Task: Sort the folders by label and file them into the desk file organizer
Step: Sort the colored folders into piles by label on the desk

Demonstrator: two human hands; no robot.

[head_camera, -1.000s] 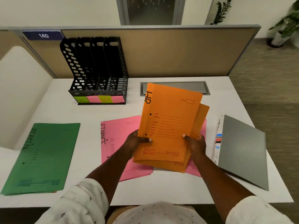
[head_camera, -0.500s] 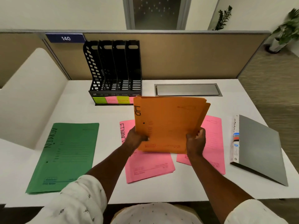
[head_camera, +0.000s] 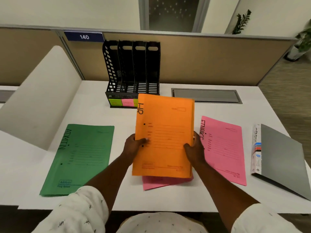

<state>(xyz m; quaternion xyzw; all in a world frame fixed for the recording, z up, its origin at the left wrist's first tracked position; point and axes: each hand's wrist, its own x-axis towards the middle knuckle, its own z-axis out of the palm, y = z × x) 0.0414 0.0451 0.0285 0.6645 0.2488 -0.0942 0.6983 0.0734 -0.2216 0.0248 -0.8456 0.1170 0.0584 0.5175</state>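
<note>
orange folders (head_camera: 164, 137) hide pink folder (head_camera: 161, 182) underneath; organizer (head_camera: 133, 73) labels illegible.

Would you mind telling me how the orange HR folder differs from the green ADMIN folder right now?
The orange HR folder is gripped at its side edges by the left hand and right hand; the green ADMIN folder lies untouched on the desk. The orange HR folder covers part of a pink folder, while the green ADMIN folder lies apart, covering no other folder. Both bear a handwritten label along the left edge and similar printed lines.
</note>
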